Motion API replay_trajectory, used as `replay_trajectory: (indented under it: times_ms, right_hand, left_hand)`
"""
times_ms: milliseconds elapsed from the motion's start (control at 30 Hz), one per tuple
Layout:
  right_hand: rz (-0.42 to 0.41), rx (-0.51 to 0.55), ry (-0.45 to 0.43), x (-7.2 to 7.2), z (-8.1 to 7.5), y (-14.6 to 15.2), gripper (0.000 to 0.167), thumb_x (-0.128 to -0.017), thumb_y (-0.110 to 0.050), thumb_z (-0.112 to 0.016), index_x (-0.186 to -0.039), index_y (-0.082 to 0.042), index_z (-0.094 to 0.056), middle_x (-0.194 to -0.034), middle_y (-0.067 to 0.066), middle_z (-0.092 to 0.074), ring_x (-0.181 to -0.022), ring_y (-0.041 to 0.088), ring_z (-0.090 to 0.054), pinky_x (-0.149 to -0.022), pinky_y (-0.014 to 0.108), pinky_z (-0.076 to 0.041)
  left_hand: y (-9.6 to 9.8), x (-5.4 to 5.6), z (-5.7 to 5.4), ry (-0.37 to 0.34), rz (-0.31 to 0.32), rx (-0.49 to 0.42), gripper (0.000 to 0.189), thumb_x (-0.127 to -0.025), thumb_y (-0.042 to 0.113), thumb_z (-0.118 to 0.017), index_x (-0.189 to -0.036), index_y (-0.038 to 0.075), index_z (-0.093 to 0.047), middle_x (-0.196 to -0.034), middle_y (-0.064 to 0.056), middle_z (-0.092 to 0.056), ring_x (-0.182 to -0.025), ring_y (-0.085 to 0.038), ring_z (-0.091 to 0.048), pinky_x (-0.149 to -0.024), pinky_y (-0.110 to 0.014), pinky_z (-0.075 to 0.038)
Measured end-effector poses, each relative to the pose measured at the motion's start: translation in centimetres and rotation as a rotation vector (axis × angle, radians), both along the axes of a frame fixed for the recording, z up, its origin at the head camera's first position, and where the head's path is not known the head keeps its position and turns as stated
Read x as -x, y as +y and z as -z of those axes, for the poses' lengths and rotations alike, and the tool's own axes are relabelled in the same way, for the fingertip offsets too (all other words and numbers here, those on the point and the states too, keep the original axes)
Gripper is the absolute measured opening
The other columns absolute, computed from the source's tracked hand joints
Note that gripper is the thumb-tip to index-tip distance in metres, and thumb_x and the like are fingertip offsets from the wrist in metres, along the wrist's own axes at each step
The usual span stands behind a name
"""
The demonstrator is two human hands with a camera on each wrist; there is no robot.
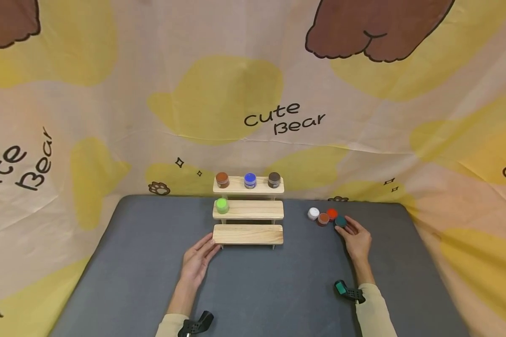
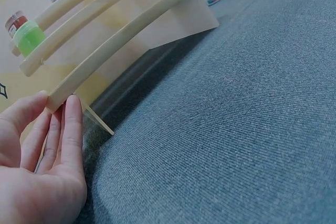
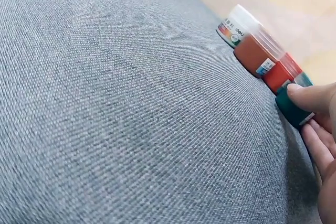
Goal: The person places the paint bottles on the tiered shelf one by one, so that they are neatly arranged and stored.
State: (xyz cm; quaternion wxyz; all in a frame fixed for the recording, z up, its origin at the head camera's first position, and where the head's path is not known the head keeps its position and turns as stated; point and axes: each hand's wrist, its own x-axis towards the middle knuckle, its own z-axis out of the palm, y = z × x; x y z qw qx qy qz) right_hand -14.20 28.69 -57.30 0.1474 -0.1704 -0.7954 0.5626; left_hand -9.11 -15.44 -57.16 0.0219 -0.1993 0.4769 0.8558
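One dark green jar [image 1: 340, 221] sits pinched in the right hand [image 1: 358, 241] towards the back right corner of the table [image 1: 303, 276]; the left hand [image 1: 197, 263] grips the bottom shelf [image 1: 249, 234] by its left edge. Picking-up seems underway; next likely calls for lifting clear of the red jar [image 1: 332, 213].

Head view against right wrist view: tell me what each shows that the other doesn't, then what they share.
Head only: the left hand pinching the lowest shelf; the light green jar; the blue jar.

Right wrist only: legible "deli" lettering on the white jar.

Both: the right hand gripping the dark teal jar, plus the white jar, red jar, brown jar and grey tabletop.
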Motion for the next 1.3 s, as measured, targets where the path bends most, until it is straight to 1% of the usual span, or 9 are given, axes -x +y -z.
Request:
replay_trajectory:
  times_ms: [100,233,333,400,700,833,1000,1133,1300]
  right_hand:
    - [0.010,-0.010,-0.005,-0.1,0.2,0.0,0.046,-0.084,-0.002,-0.076,-0.128,0.003,-0.062,-0.132,0.024,-0.057,-0.115,0.038,-0.059,-0.074,-0.004,-0.048]
    - [0.017,-0.012,0.001,-0.2,0.4,0.1,0.047,-0.083,-0.004,-0.078,-0.127,0.002,-0.063,-0.131,0.024,-0.058,-0.100,0.013,-0.066,-0.073,-0.003,-0.049]
    - [0.014,-0.003,0.007,-0.3,0.4,0.2,0.046,-0.083,-0.006,-0.078,-0.127,0.002,-0.064,-0.131,0.023,-0.058,-0.088,-0.009,-0.057,-0.074,-0.002,-0.050]
    - [0.009,0.003,0.010,-0.5,0.3,0.3,0.046,-0.084,-0.006,-0.078,-0.127,0.002,-0.064,-0.131,0.024,-0.058,-0.086,-0.012,-0.055,-0.074,-0.002,-0.050]
    - [0.011,-0.022,-0.006,-0.8,-0.7,0.3,0.046,-0.084,-0.008,-0.079,-0.127,0.000,-0.065,-0.131,0.022,-0.059,-0.091,-0.005,-0.060,-0.073,-0.001,-0.051]
    - [-0.003,-0.024,-0.007,-0.7,-1.2,0.0,0.047,-0.084,-0.010,-0.079,-0.128,-0.001,-0.064,-0.131,0.021,-0.059,-0.089,-0.010,-0.058,-0.073,0.000,-0.051]
    - [-0.019,-0.012,0.009,-0.7,-1.8,-0.8,0.047,-0.083,-0.010,-0.080,-0.127,-0.002,-0.065,-0.129,0.021,-0.060,-0.084,-0.015,-0.056,-0.072,0.001,-0.053]
    - [-0.043,0.002,0.014,-0.7,-2.2,-1.4,0.048,-0.081,-0.009,-0.081,-0.126,-0.002,-0.066,-0.128,0.020,-0.061,-0.082,-0.015,-0.058,-0.071,0.003,-0.055]
    - [-0.094,-0.009,0.011,-0.7,-2.6,-2.3,0.049,-0.081,-0.009,-0.081,-0.127,-0.002,-0.065,-0.128,0.020,-0.061,-0.085,-0.012,-0.061,-0.072,0.005,-0.056]
  left_hand:
    - [0.0,0.0,0.0,-0.003,0.008,0.001,0.050,-0.094,-0.005,-0.060,-0.139,-0.014,-0.042,-0.128,-0.021,-0.055,-0.101,-0.017,-0.067,-0.100,-0.034,-0.055]
    - [-0.1,0.0,-0.1,-0.019,0.010,-0.004,0.049,-0.094,-0.004,-0.060,-0.139,-0.013,-0.043,-0.131,-0.023,-0.052,-0.101,-0.017,-0.067,-0.100,-0.034,-0.055]
    - [0.0,0.0,-0.2,-0.026,-0.002,-0.015,0.047,-0.093,-0.005,-0.060,-0.138,-0.012,-0.045,-0.131,-0.024,-0.052,-0.101,-0.018,-0.067,-0.100,-0.034,-0.056]
    - [0.0,0.0,-0.2,-0.022,-0.001,-0.015,0.049,-0.094,-0.005,-0.060,-0.139,-0.013,-0.044,-0.132,-0.025,-0.052,-0.102,-0.018,-0.067,-0.100,-0.034,-0.055]
    - [0.0,0.0,-0.3,-0.015,-0.002,-0.027,0.052,-0.092,-0.005,-0.063,-0.139,-0.014,-0.043,-0.130,-0.023,-0.053,-0.101,-0.019,-0.067,-0.100,-0.035,-0.055]
    - [-0.1,0.0,-0.3,-0.014,-0.006,-0.032,0.051,-0.092,-0.005,-0.062,-0.139,-0.014,-0.043,-0.125,-0.020,-0.057,-0.100,-0.019,-0.067,-0.100,-0.035,-0.055]
    - [-0.1,0.0,-0.1,-0.008,0.001,-0.023,0.050,-0.093,-0.005,-0.061,-0.139,-0.014,-0.042,-0.130,-0.022,-0.054,-0.102,-0.019,-0.067,-0.100,-0.035,-0.055]
    - [-0.1,0.1,0.0,-0.014,0.005,-0.023,0.050,-0.093,-0.004,-0.062,-0.139,-0.013,-0.043,-0.133,-0.024,-0.051,-0.102,-0.019,-0.067,-0.100,-0.035,-0.055]
    - [-0.1,0.2,0.0,-0.008,-0.001,-0.021,0.050,-0.093,-0.006,-0.060,-0.139,-0.015,-0.042,-0.125,-0.020,-0.058,-0.100,-0.018,-0.068,-0.099,-0.035,-0.056]
